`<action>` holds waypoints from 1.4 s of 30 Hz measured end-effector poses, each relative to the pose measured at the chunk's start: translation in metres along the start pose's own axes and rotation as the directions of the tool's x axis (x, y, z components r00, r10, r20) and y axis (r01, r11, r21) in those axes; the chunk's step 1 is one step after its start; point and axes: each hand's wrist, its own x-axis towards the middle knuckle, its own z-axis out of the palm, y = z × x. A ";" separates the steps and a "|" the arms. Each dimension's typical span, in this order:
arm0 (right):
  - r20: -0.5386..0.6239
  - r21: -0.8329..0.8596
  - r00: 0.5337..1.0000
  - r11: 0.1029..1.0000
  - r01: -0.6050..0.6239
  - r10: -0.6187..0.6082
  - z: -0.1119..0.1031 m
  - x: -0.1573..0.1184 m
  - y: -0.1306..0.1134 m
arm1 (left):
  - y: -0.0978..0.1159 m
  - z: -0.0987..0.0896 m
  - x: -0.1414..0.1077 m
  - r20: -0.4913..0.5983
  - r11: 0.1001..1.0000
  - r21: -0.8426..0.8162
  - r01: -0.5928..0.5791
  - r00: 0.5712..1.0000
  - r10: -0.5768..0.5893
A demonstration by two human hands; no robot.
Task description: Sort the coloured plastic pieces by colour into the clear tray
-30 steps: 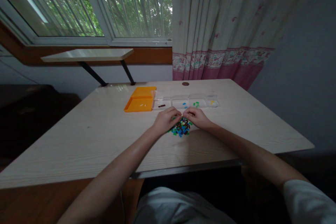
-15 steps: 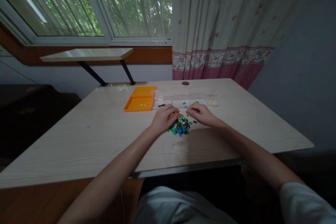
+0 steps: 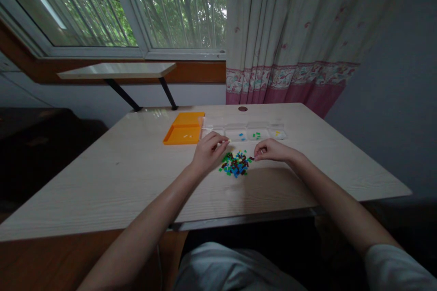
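A heap of small toy bricks point(image 3: 235, 166) in green, blue, dark brown and pale colours lies on the table. My left hand point(image 3: 209, 151) is to the left of the heap and above it, closed, with a tiny whitish brick point(image 3: 230, 140) pinched at the fingertips. On the heap's right side, my right hand point(image 3: 269, 150) has its thumb and fingers together at the end of a dark brown brick point(image 3: 251, 158). Behind the hands stands a clear compartment tray point(image 3: 235, 125); blue, green and yellow bricks lie in separate compartments.
An open orange case point(image 3: 182, 141) with a few white bricks inside stands left of the clear tray. A raised white shelf point(image 3: 118, 71) on dark legs is at the table's back left. The wooden table's point(image 3: 136, 191) front edge runs just before my body.
My left hand has moved up from the heap with the whitish brick. My right hand has come down to the brown brick, so the green bricks in the tray show more fully.
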 end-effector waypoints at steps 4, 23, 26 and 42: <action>-0.018 0.009 1.000 1.000 0.025 -0.024 0.006 0.003 -0.004 | 0.001 -0.001 0.000 0.001 1.000 -0.008 -0.002 1.000 0.002; -0.075 -0.056 0.994 0.996 0.070 -0.074 0.012 0.004 -0.008 | -0.074 -0.050 -0.003 0.023 0.728 0.644 0.237 0.945 -0.328; -0.069 -0.038 0.995 0.997 0.068 -0.070 0.012 0.004 -0.009 | -0.096 -0.060 -0.010 0.011 0.695 0.668 0.265 0.931 -0.365; -0.095 -0.022 0.987 0.992 0.125 -0.127 0.012 0.004 -0.011 | -0.043 -0.016 -0.005 0.214 0.931 0.337 0.141 0.952 -0.221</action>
